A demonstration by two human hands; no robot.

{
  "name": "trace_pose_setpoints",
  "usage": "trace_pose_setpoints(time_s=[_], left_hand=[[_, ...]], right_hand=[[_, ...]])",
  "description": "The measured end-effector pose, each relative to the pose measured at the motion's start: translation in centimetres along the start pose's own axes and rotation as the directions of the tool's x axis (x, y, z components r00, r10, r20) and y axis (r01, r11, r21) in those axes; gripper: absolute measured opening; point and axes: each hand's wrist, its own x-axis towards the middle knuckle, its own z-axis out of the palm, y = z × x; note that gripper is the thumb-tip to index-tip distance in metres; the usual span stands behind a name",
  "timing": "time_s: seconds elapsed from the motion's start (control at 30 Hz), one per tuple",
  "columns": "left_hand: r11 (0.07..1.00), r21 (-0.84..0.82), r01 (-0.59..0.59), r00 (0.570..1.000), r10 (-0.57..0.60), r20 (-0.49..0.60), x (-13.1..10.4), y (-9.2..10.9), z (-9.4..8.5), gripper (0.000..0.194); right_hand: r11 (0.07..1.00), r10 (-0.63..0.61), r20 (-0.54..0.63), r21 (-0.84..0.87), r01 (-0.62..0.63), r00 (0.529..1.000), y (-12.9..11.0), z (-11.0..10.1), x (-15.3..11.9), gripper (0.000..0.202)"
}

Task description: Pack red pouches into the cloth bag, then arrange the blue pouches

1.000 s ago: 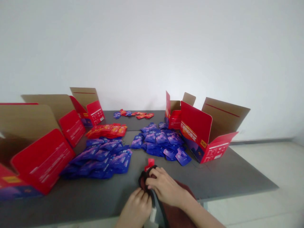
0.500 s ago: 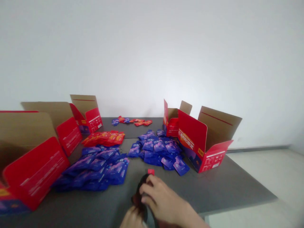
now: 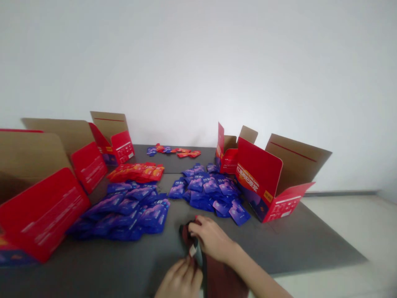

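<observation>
At the near edge of the table I hold a dark maroon cloth item (image 3: 223, 278) with black edging, its exact kind unclear. My right hand (image 3: 214, 238) has its fingers curled over the upper part. Lower down, my left hand (image 3: 181, 278) grips the near side with bent fingers, just below a small white tag (image 3: 192, 251). Between the hands the item gapes a little, showing a pale grey inside. Part of it is covered by my fingers and cut off by the frame's bottom. Beyond lie blue-purple pouches (image 3: 204, 188) in a heap.
Another pile of blue pouches (image 3: 124, 213) lies left, with orange-red pouches (image 3: 138, 171) behind it. Open red cartons stand left (image 3: 46, 213) and right (image 3: 259, 180). Several small packets (image 3: 187, 153) lie at the far end of the grey table (image 3: 279, 248).
Both hands show more fully, and more of the maroon cloth and its white tag has come into view. My right hand sits slightly farther up and right. The whole view has shifted a little.
</observation>
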Motion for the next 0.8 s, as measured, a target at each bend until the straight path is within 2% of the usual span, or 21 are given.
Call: trace_pose_setpoints(time_s=[0.1, 0.17, 0.27, 0.3, 0.33, 0.4, 0.47, 0.53, 0.67, 0.8], left_hand=[[0.997, -0.044, 0.065, 0.983, -0.056, 0.177, 1.1, 0.3, -1.8, 0.027], [0.989, -0.076, 0.129, 0.955, -0.103, 0.278, 1.7, 0.5, -2.4, 0.029], [0.985, -0.089, 0.149, 0.951, -0.118, 0.285, 1.8, 0.7, -2.3, 0.035], [0.988, -0.076, 0.136, 0.957, -0.111, 0.268, 1.7, 0.7, -2.2, 0.037], [0.991, -0.059, 0.121, 0.961, -0.102, 0.256, 1.6, 0.8, -2.0, 0.037], [0.996, -0.023, 0.091, 0.964, -0.082, 0.254, 1.3, 0.9, -1.7, 0.032], [0.999, 0.0, 0.05, 0.969, -0.048, 0.242, 1.1, 0.9, -1.7, 0.029], [1.0, 0.004, 0.0, 0.98, -0.001, 0.199, 1.0, 0.9, -1.9, 0.028], [0.998, 0.019, -0.055, 0.989, 0.052, 0.141, 1.0, 0.8, -2.2, 0.032], [1.0, 0.001, -0.011, 0.968, 0.011, 0.251, 1.7, 0.8, -2.8, 0.038]], right_hand=[[0.994, 0.11, -0.013, -0.022, -0.11, 0.994, 1.3, -1.0, 1.6, 0.019], [0.994, 0.106, -0.102, 0.053, -0.101, 0.989, 1.5, -2.5, 1.6, 0.018], [0.976, 0.067, -0.299, 0.216, -0.001, 0.952, 0.4, -5.1, -0.2, 0.02], [0.969, 0.054, -0.327, 0.245, 0.029, 0.944, -0.2, -5.6, -1.0, 0.02], [0.967, 0.035, -0.319, 0.25, 0.048, 0.947, -0.8, -5.8, -1.8, 0.02], [0.979, -0.023, -0.202, 0.194, 0.063, 0.979, -1.8, -5.2, -2.9, 0.016], [0.993, -0.057, -0.041, 0.099, 0.061, 0.997, -2.2, -3.6, -3.3, 0.012], [0.998, -0.056, 0.043, 0.012, 0.055, 0.998, -1.9, -1.8, -2.8, 0.012], [0.996, -0.008, 0.037, -0.094, 0.011, 0.999, 0.2, -0.1, 0.0, 0.016], [0.979, 0.148, 0.02, -0.143, -0.144, 0.989, 1.9, -0.9, 2.4, 0.02]])
